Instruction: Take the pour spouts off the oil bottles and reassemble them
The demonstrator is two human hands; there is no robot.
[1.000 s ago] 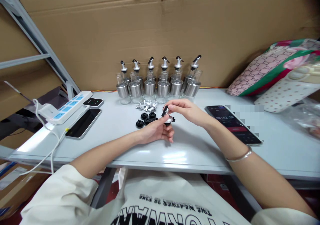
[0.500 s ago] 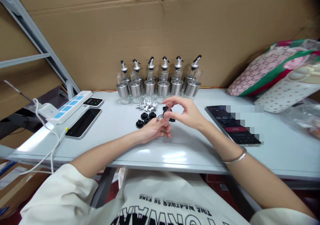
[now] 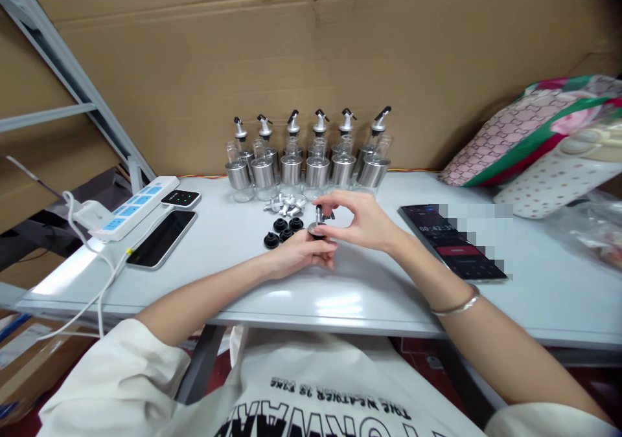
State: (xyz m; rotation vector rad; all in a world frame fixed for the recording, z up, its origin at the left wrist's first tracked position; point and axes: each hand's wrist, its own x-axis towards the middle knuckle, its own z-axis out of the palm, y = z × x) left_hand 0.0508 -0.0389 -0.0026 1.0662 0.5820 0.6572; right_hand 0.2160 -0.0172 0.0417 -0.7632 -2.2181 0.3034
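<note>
A silver-and-black pourer spout (image 3: 319,215) stands upright between my hands, partly covered by fingers. My left hand (image 3: 304,253) grips it from below, fingers curled around its base. From the right, my right hand (image 3: 357,220) has thumb and forefinger on it, the forefinger near the black top and the thumb by the round base. Left of them lie several black stoppers (image 3: 284,231), and behind these a small pile of silver spout parts (image 3: 286,204). Some black pieces (image 3: 330,216) show behind my right fingers.
Several glass-and-steel bottles (image 3: 291,171) stand in rows at the back; the rear ones carry pourers. A phone with a timer (image 3: 454,243) lies right, another phone (image 3: 162,239) and a power strip (image 3: 142,207) left. A dotted white container (image 3: 558,171) rests far right.
The pourer spout now shows upright, with silver visible under its black top. My right thumb has moved lower, to the base, and my left fingers sit lower around it.
</note>
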